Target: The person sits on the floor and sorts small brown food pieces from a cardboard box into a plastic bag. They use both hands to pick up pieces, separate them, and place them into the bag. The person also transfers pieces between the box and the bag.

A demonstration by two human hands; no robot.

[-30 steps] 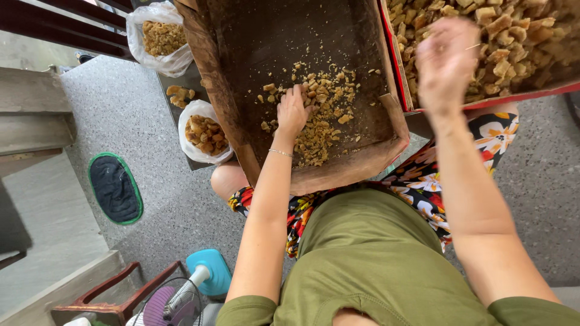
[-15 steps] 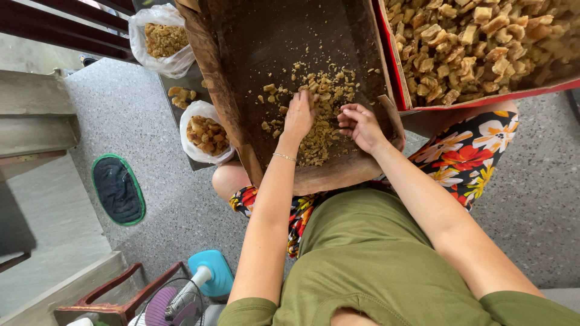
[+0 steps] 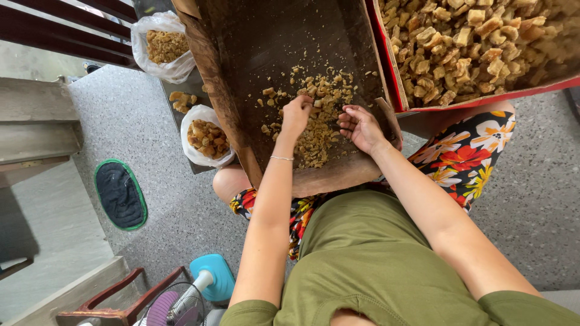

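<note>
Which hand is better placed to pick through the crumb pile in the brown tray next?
Left, probably. The left hand already rests fingers-down on the crumb pile in the brown tray. The right hand sits at the pile's edge, palm partly up and fingers curled, so it would need to turn first.

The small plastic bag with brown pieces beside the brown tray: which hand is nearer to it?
Left. The left hand is on the crumbs in the tray, nearer the bag. The right hand lies beyond it, farther away.
</note>
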